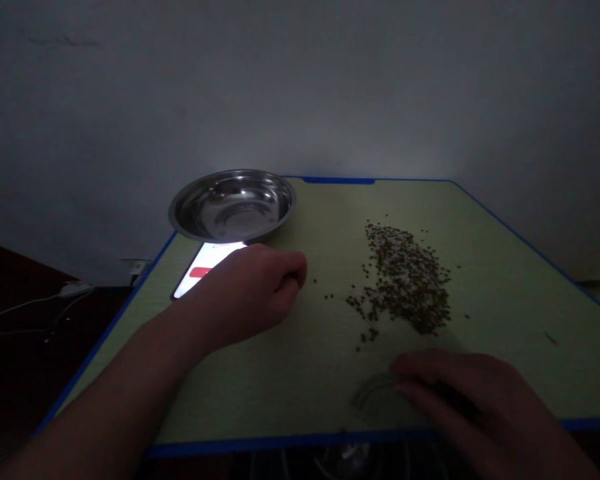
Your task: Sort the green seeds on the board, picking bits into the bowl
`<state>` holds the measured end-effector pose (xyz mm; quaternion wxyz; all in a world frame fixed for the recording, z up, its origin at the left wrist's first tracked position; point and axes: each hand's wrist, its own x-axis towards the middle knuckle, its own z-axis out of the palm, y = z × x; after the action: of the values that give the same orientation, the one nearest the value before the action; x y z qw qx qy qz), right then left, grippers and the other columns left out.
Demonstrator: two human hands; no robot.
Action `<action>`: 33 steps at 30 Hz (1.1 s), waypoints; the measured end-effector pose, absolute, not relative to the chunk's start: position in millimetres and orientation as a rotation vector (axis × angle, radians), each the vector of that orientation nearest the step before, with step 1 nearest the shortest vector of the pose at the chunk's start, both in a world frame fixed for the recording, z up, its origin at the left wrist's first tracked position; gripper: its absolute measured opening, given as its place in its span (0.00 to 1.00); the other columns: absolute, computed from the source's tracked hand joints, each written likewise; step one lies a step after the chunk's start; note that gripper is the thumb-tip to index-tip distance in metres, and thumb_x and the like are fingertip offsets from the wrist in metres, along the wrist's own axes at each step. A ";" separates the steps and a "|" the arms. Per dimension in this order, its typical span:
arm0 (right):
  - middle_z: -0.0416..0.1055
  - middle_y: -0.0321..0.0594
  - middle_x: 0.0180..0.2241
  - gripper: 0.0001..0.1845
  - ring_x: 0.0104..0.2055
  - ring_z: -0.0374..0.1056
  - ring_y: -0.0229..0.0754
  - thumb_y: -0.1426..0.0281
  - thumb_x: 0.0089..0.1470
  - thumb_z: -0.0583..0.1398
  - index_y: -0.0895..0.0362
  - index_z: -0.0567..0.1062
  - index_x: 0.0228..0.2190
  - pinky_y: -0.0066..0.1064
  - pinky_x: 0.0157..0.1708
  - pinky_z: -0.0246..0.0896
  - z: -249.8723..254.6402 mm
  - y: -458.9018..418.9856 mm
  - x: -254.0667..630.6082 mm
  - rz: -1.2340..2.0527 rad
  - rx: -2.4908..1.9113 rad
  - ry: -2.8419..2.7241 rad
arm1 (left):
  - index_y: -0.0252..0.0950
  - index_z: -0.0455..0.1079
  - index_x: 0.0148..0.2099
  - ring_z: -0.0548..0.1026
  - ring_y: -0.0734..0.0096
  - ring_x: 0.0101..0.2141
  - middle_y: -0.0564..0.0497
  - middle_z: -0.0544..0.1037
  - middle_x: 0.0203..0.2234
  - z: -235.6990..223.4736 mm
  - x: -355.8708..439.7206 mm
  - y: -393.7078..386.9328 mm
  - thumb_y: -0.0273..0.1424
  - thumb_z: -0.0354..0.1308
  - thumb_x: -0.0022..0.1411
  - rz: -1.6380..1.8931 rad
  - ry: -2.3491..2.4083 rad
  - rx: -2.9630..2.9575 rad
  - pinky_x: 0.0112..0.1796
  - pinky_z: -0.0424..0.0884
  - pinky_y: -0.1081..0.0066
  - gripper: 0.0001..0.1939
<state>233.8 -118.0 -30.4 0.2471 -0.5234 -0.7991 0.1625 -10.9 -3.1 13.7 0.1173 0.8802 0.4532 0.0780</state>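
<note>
Counted: two hands, one bowl, one phone, one surface. Seeds: one main heap, grains uncountable.

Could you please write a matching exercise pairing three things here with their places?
1. Shiny round metal bowl
2. Flat phone with lit white-and-red screen
3. Patch of small dark grains

A. Spread beyond the bare right hand
B. At the blue-edged green table's far left corner
C. Partly hidden behind the bare left hand

Pairs: 1-B; 2-C; 3-A

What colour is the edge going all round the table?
Blue. The table edge shows best in the head view.
</note>
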 end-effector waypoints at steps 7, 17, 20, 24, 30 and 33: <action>0.81 0.34 0.28 0.13 0.27 0.77 0.42 0.60 0.57 0.57 0.49 0.79 0.29 0.26 0.24 0.72 -29.4 -108.1 258.3 0.294 -1.641 -1.969 | 0.36 0.69 0.28 0.62 0.76 0.20 0.55 0.69 0.18 13.1 -11.2 -2.7 0.27 0.47 0.55 0.236 1.324 2.581 0.24 0.51 0.71 0.10; 0.80 0.35 0.26 0.13 0.24 0.76 0.42 0.58 0.57 0.57 0.51 0.78 0.32 0.29 0.22 0.69 -37.4 -94.2 260.9 0.210 -1.707 -1.913 | 0.37 0.69 0.28 0.62 0.76 0.21 0.54 0.69 0.19 12.8 -12.5 -3.6 0.28 0.47 0.56 0.189 1.340 2.570 0.24 0.52 0.71 0.10; 0.79 0.34 0.26 0.12 0.24 0.75 0.42 0.60 0.58 0.57 0.51 0.77 0.33 0.29 0.23 0.69 -37.8 -90.4 252.4 0.211 -1.680 -1.940 | 0.37 0.68 0.28 0.62 0.76 0.21 0.55 0.69 0.19 12.3 -12.6 -3.3 0.28 0.47 0.56 0.188 1.345 2.571 0.25 0.51 0.70 0.10; 0.80 0.33 0.29 0.10 0.27 0.76 0.40 0.63 0.59 0.56 0.50 0.77 0.34 0.27 0.26 0.69 -35.3 -89.6 247.0 0.285 -1.613 -2.014 | 0.37 0.68 0.28 0.62 0.76 0.21 0.55 0.69 0.19 11.8 -12.3 -2.6 0.28 0.47 0.56 0.175 1.332 2.554 0.25 0.52 0.70 0.10; 0.80 0.32 0.28 0.10 0.27 0.76 0.39 0.61 0.57 0.58 0.49 0.78 0.32 0.25 0.25 0.69 -29.7 -92.2 253.7 0.319 -1.620 -1.966 | 0.37 0.68 0.28 0.62 0.76 0.21 0.54 0.69 0.19 13.9 -10.3 -3.3 0.28 0.47 0.56 0.173 1.323 2.538 0.25 0.52 0.70 0.09; 0.80 0.31 0.26 0.10 0.25 0.76 0.38 0.61 0.55 0.59 0.49 0.78 0.29 0.24 0.23 0.69 -28.9 -94.4 252.7 0.318 -1.603 -1.937 | 0.37 0.68 0.28 0.62 0.76 0.21 0.54 0.68 0.19 14.3 -9.6 -3.5 0.27 0.47 0.56 0.179 1.321 2.539 0.25 0.51 0.70 0.09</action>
<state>252.7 -94.4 -28.9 0.2990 -0.6035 -0.7294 0.1197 -9.6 -3.5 14.3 0.1364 0.8772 0.4562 0.0617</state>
